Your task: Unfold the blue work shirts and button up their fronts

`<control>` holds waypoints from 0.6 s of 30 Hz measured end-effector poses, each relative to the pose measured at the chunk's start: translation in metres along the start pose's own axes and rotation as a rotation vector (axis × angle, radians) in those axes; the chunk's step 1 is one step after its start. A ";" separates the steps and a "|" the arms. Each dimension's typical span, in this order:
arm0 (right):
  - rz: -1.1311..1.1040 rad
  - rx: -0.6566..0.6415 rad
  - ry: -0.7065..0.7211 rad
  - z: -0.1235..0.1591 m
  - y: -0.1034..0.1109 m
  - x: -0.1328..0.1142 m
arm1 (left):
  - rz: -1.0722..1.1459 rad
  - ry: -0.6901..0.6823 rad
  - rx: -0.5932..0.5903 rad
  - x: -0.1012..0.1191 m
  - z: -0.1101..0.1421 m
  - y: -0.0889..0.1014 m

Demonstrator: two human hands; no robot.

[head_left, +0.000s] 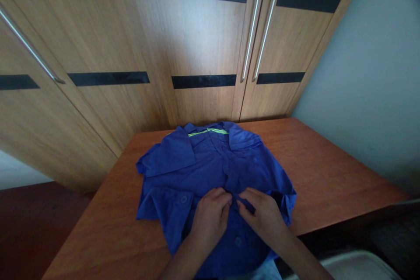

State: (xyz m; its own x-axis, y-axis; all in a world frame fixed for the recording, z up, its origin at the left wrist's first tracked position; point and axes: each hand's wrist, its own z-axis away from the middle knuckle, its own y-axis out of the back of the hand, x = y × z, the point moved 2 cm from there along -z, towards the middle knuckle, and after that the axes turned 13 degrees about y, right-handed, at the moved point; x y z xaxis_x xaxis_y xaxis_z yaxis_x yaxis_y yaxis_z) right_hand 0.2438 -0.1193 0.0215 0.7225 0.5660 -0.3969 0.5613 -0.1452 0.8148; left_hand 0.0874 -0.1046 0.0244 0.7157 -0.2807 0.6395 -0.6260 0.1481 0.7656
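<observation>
A blue work shirt (pixel 200 166) with a yellow-green strip inside its collar lies front up on a brown wooden table (pixel 328 175), collar pointing away from me. My left hand (pixel 210 216) pinches the left edge of the shirt's front opening near the middle. My right hand (pixel 262 214) pinches the facing edge, fingertips almost meeting the left hand's. Both hands are closed on the fabric. A blue button (pixel 238 241) shows lower on the placket, between my wrists.
Wooden wardrobe doors (pixel 203 43) with black bands and long metal handles (pixel 251 35) stand just behind the table. A pale wall (pixel 377 87) runs along the right. A white object (pixel 357 267) sits below the table's near right edge. Dark red floor (pixel 33 227) lies at left.
</observation>
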 end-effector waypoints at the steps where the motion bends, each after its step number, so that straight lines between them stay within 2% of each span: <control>1: 0.002 0.000 -0.016 -0.001 -0.001 0.001 | 0.010 -0.011 -0.003 -0.001 0.000 0.000; 7: -0.018 0.054 -0.041 -0.003 -0.006 -0.001 | 0.104 -0.036 -0.031 -0.006 0.000 0.003; 13: -0.054 0.093 -0.083 -0.004 -0.009 -0.003 | 0.108 -0.045 -0.038 -0.003 0.001 0.003; 18: -0.057 0.173 -0.174 -0.006 -0.001 0.012 | 0.149 -0.016 -0.027 -0.004 0.007 0.007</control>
State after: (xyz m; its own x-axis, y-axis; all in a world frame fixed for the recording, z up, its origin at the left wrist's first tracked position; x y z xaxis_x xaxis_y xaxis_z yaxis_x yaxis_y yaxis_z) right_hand 0.2495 -0.1074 0.0180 0.7377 0.4315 -0.5192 0.6533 -0.2622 0.7103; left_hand 0.0779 -0.1085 0.0267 0.6107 -0.2687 0.7449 -0.7158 0.2149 0.6644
